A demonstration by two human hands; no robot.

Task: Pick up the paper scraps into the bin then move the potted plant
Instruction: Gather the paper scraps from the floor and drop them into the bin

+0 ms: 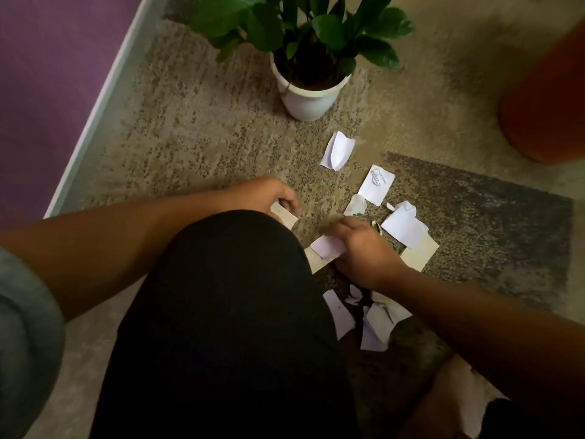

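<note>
Right hand [361, 253] fingers are pinching a white scrap [327, 247] by its edge, lifting it off the carpet [196, 147]; left hand [272, 193] is curling closed around a collected scrap [285, 217], likely stockpiling so both hands fill before 1 trip to the bin. Person is crouching, knee [234, 280] between the arms, to reach floor level. More loose paper scraps [376, 183] are lying scattered beyond and below the right hand. Potted plant [305, 90] is standing upright, untouched, further away. Orange object [544, 103] at right is possibly the bin, cannot tell
</note>
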